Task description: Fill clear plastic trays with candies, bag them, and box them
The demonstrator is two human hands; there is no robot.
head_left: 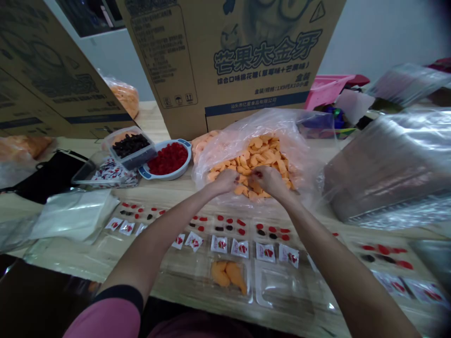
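Note:
Both of my hands reach into an open clear plastic bag [310, 159] full of curved orange candy pieces [262, 152]. My left hand [227, 181] is at the near left of the pile, fingers closed on orange candy; part of the fingertips is hidden. Opposite it, my right hand [270, 180] has its fingers curled together around candy pieces. Below my arms lies a row of clear plastic trays [259, 281] with red and dark candies and small white wrapped packets [265, 252]. One front compartment holds a few orange candy pieces [229, 276].
A blue-rimmed bowl of red candies [168, 158] and a tub of dark candies [130, 145] stand left, beside a container of wrapped packets [112, 172]. Large cardboard boxes [232, 89] rise behind. Stacked clear trays [391, 169] stand right; plastic sheets [72, 211] lie left.

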